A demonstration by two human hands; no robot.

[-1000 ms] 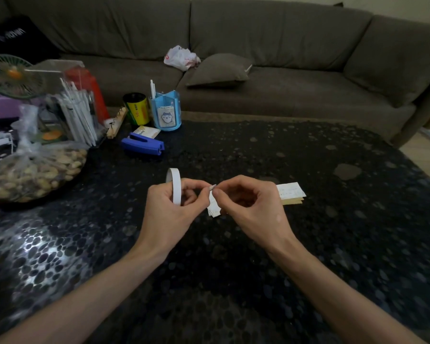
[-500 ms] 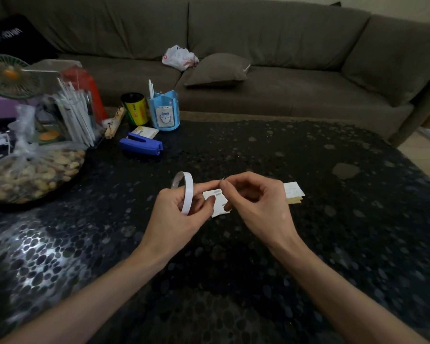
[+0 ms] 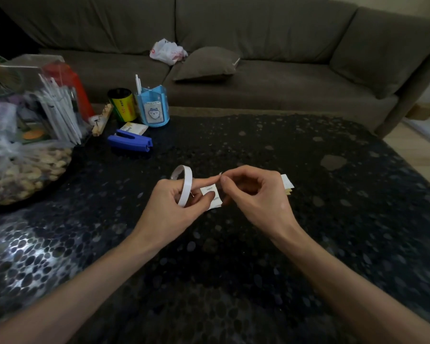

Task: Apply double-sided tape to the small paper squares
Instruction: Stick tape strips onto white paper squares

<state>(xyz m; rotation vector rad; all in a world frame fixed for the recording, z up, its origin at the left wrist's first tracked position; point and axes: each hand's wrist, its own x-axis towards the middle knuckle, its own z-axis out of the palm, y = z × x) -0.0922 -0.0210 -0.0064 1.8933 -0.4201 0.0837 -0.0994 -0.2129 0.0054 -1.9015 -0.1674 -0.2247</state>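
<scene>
My left hand (image 3: 170,207) holds a thin white roll of double-sided tape (image 3: 184,184) upright, with its fingers through the ring. Its thumb pins a small white paper square (image 3: 212,197) against its fingers. My right hand (image 3: 256,194) pinches a tiny white bit, the tape's end or backing strip (image 3: 220,174), just above the square, next to my left index fingertip. A short stack of small paper squares (image 3: 287,184) lies on the black table (image 3: 333,219), partly hidden behind my right hand.
A blue stapler (image 3: 130,142), a blue pen holder (image 3: 153,108), a yellow can (image 3: 122,104), a small box (image 3: 134,128) and a bag of nuts (image 3: 23,170) crowd the table's left side. A grey sofa (image 3: 258,58) runs along the back.
Both hands rose slightly and the tape roll tilted. The paper square came into view under my left thumb, and my right fingers lifted the small white bit above it.
</scene>
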